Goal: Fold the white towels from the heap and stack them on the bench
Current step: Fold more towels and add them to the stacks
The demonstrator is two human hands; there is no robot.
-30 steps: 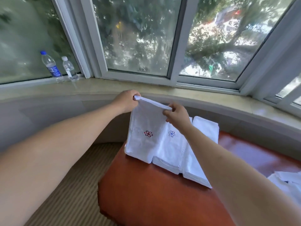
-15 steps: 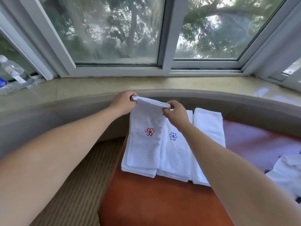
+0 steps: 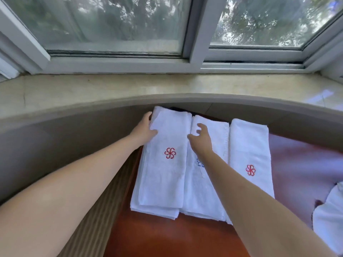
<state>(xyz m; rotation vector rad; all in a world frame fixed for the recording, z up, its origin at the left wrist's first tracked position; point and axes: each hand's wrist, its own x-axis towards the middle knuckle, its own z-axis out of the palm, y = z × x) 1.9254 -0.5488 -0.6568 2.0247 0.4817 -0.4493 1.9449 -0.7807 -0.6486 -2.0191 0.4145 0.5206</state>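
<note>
Folded towel (image 3: 165, 164), red flower mark uppermost: lies flat atop the leftmost of three stacks at the bench's (image 3: 167, 238) window end, long axis running from the viewer toward the sill. Left hand (image 3: 143, 132) rests on its far-left corner, thumb on top, other fingers hidden. Right hand (image 3: 201, 138) hovers loosely spread, holding nothing. Step judged: placing. Next: release, then fetch from heap (image 3: 330, 216) at right.
</note>
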